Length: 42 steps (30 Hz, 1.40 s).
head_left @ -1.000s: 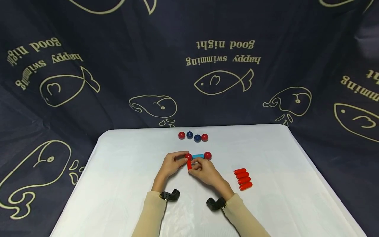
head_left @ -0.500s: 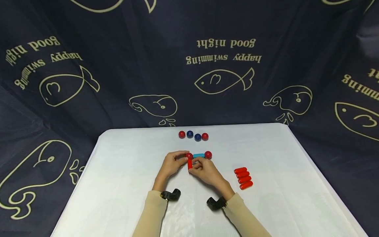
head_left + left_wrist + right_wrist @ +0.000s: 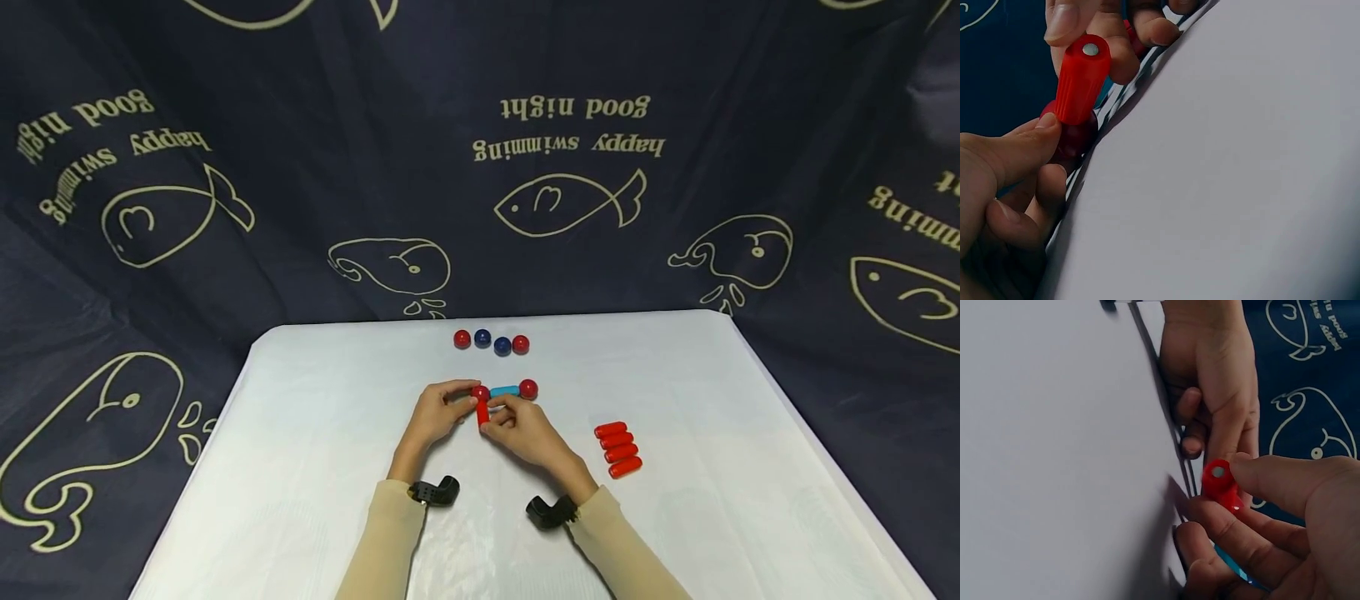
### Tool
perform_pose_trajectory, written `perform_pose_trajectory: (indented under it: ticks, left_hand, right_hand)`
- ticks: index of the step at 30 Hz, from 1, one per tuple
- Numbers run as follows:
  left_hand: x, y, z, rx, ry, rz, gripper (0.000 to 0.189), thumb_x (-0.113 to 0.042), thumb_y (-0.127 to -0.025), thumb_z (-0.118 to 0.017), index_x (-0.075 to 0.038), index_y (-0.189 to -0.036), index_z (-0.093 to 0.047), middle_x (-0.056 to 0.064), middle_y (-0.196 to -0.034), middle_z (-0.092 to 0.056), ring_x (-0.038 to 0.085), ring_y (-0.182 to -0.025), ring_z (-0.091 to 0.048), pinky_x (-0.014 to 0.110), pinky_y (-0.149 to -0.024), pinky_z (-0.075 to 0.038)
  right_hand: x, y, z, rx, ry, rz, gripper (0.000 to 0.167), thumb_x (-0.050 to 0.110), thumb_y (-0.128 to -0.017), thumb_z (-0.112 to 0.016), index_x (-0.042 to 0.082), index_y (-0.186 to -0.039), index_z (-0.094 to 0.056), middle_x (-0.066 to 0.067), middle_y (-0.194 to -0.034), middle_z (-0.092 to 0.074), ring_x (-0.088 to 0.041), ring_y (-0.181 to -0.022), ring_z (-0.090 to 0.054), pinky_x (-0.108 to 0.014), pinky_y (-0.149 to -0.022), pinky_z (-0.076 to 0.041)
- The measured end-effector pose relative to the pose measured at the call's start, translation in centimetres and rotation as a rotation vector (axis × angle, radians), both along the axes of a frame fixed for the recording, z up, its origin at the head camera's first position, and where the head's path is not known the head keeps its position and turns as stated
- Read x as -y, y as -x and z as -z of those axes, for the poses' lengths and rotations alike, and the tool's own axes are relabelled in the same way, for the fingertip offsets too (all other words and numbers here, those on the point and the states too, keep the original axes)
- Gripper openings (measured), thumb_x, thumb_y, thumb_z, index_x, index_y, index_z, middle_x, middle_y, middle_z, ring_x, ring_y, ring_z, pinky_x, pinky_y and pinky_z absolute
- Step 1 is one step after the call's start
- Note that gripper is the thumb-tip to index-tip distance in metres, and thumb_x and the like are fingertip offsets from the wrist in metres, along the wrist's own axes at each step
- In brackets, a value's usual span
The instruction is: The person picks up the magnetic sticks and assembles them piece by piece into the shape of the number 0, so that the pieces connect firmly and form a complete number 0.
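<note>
My left hand [image 3: 437, 414] pinches a red ball [image 3: 481, 392] between thumb and fingers. With its thumb and fingers, my right hand [image 3: 527, 432] grips a red magnetic rod [image 3: 482, 414] that extends from that ball toward me. In the left wrist view, the rod [image 3: 1082, 84] shows a silvery dot on its near end, and its far end meets the ball [image 3: 1076, 139]. A light blue rod [image 3: 505, 391] runs rightward from the held ball to another red ball [image 3: 528, 389]. Fingers of the right hand partly cover the red rod.
Several red rods [image 3: 620, 451] lie side by side on the white table [image 3: 720, 500], right of the hands. Toward the far edge, two red balls [image 3: 462, 339] and two dark blue balls [image 3: 502, 346] form a row. Dark printed cloth [image 3: 570, 267] hangs behind the table.
</note>
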<state>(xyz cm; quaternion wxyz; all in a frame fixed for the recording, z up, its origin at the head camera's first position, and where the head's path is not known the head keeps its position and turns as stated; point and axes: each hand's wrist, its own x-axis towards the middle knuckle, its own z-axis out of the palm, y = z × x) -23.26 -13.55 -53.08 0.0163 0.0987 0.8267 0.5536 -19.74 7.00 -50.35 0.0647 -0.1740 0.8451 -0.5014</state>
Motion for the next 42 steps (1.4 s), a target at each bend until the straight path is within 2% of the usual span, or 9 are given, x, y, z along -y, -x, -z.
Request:
perform_pose_trajectory:
  ticks: [6,10,15,18,22,25,31,42]
  left_hand:
    - [0.0,0.2,-0.1,-0.024,0.033,0.009,0.030,-0.017,-0.094,-0.076,-0.015,-0.124,-0.076,0.008,-0.119,-0.076,0.008,-0.061,-0.060,0.022,-0.060,-0.049]
    - [0.1,0.1,-0.1,-0.020,0.028,0.005,0.030,-0.016,-0.094,-0.077,-0.016,-0.124,-0.076,0.008,-0.118,-0.077,0.009,-0.060,-0.061,0.023,-0.059,-0.049]
    - [0.0,0.0,-0.1,-0.010,0.015,-0.006,0.029,-0.015,-0.094,-0.077,-0.017,-0.123,-0.077,0.008,-0.117,-0.077,0.009,-0.059,-0.060,0.023,-0.058,-0.048]
    - [0.0,-0.1,-0.2,-0.002,0.013,-0.012,0.029,-0.015,-0.093,-0.077,-0.017,-0.122,-0.077,0.008,-0.116,-0.077,0.009,-0.059,-0.060,0.023,-0.059,-0.048]
    - [-0.1,0.0,-0.2,0.004,0.032,-0.019,0.029,-0.017,-0.094,-0.077,-0.019,-0.123,-0.076,0.005,-0.117,-0.076,0.010,-0.060,-0.059,0.025,-0.064,-0.048]
    - [0.0,0.0,-0.2,-0.001,0.043,-0.016,0.029,-0.019,-0.095,-0.076,-0.020,-0.124,-0.076,0.005,-0.117,-0.076,0.010,-0.061,-0.059,0.026,-0.065,-0.047]
    - [0.0,-0.1,-0.4,-0.012,0.026,-0.001,0.029,-0.017,-0.095,-0.075,-0.016,-0.124,-0.076,0.008,-0.117,-0.076,0.009,-0.060,-0.059,0.024,-0.061,-0.048]
    - [0.1,-0.1,-0.2,-0.002,0.023,0.002,0.028,-0.019,-0.096,-0.075,-0.019,-0.124,-0.076,0.006,-0.116,-0.076,0.009,-0.060,-0.060,0.024,-0.060,-0.047]
  right_hand:
    - [-0.7,0.6,-1.0,-0.012,-0.041,-0.012,0.035,0.018,-0.095,-0.073,-0.002,-0.124,-0.066,-0.004,-0.093,-0.076,-0.008,-0.075,-0.067,-0.024,-0.066,-0.054]
    - [-1.4,1.6,-2.3,-0.033,-0.051,-0.013,0.035,0.017,-0.096,-0.073,-0.003,-0.124,-0.066,-0.005,-0.093,-0.076,-0.013,-0.071,-0.067,-0.025,-0.061,-0.052]
    - [-2.8,3.4,-4.1,-0.064,-0.090,0.003,0.038,0.016,-0.095,-0.074,-0.004,-0.127,-0.064,-0.009,-0.097,-0.077,-0.023,-0.073,-0.072,-0.027,-0.066,-0.053]
    - [-3.7,4.6,-5.0,-0.099,-0.136,0.024,0.035,0.018,-0.095,-0.074,-0.001,-0.124,-0.066,-0.011,-0.098,-0.077,-0.023,-0.079,-0.073,-0.031,-0.070,-0.055]
    - [-4.6,6.6,-5.6,-0.118,-0.175,0.050,0.032,0.019,-0.095,-0.074,0.001,-0.121,-0.069,-0.012,-0.101,-0.076,-0.026,-0.089,-0.072,-0.039,-0.078,-0.057]
    - [-5.3,8.2,-5.2,-0.096,-0.188,0.068,0.033,0.019,-0.096,-0.073,0.000,-0.123,-0.068,-0.014,-0.105,-0.075,-0.028,-0.091,-0.071,-0.038,-0.079,-0.056]
    - [-6.6,11.0,-3.7,-0.037,-0.188,0.095,0.039,0.019,-0.096,-0.072,-0.001,-0.128,-0.065,-0.018,-0.110,-0.071,-0.025,-0.089,-0.071,-0.030,-0.070,-0.052]
    - [-7.0,13.6,-2.1,0.016,-0.185,0.080,0.044,0.019,-0.096,-0.070,-0.002,-0.133,-0.060,-0.021,-0.117,-0.070,-0.025,-0.093,-0.067,-0.027,-0.069,-0.053]
